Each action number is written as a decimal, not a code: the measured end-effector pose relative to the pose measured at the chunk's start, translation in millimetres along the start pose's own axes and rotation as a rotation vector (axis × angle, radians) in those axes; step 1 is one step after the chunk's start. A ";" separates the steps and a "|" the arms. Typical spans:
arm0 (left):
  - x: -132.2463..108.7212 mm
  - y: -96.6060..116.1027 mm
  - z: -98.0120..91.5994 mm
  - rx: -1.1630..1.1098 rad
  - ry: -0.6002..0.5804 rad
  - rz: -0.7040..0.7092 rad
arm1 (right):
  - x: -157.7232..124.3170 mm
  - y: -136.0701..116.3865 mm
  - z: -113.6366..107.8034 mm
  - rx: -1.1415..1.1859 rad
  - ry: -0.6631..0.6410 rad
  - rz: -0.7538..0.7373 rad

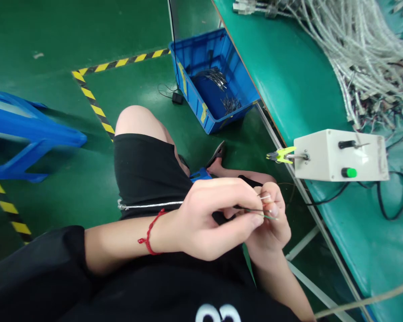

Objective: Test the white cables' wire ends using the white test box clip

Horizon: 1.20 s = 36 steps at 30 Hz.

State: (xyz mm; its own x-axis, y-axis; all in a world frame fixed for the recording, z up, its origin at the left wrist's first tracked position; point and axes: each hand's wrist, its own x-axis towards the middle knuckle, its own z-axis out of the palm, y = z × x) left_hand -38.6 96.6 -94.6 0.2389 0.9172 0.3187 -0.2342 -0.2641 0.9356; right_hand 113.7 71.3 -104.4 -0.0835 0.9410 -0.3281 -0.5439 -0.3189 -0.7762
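My left hand [208, 219], with a red string bracelet on its wrist, is closed in a pinch on thin wire ends [267, 216] of a silver cable [147, 205] that trails back across my lap. My right hand [272, 223] lies just behind and below it, fingers curled onto the same wire ends. Both hands hover over my lap, left of the green bench edge. A white box [339, 154] with a green button, a black switch and a yellow-green clip [282, 154] on its left side sits on the bench just above my hands.
A green workbench [298, 76] runs along the right, with a big heap of grey cables [366, 53] at its far end. A blue crate [215, 80] holding dark wire pieces stands on the green floor. A blue plastic stool [27, 129] is at left, beside yellow-black floor tape.
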 end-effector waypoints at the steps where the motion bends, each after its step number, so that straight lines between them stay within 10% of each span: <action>1: 0.1 0.1 0.7 -0.064 0.025 -0.056 | -0.3 0.6 0.2 -0.009 0.010 -0.012; 8: -2.0 1.1 5.0 -0.381 0.066 -0.261 | -3.3 -1.6 4.4 0.014 0.071 -0.013; 23: -2.8 0.0 8.1 -0.385 0.064 -0.230 | -5.4 -5.0 11.5 0.066 0.089 0.002; 36: -1.7 5.7 -2.2 0.145 -0.062 0.131 | -8.4 -13.5 12.7 -0.059 0.047 -0.063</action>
State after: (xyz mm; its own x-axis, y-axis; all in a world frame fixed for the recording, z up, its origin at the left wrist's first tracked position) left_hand -42.4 94.1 -90.2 0.2743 0.8532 0.4436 -0.1296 -0.4243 0.8962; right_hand 111.1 69.2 -84.4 -0.0108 0.9536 -0.3009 -0.4970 -0.2662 -0.8259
